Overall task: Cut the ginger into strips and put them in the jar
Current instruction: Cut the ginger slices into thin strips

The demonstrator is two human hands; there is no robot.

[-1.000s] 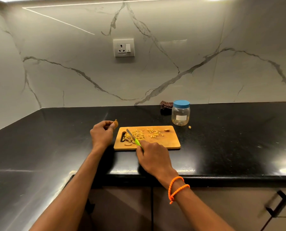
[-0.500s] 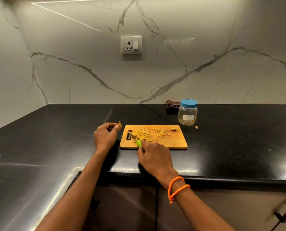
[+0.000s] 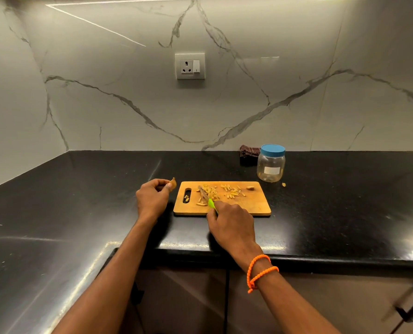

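We judge cutting mostly done: pale ginger strips piled on wooden cutting board on black table. Left hand grip pinches brown ginger piece; right hand grasps green-handled knife. Clear blue-lidded jar capped, apparently unfilled.

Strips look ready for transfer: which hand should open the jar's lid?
Probably the left hand, after dropping its small ginger piece. The right hand grips the knife over the cutting board; the jar stands capped behind.
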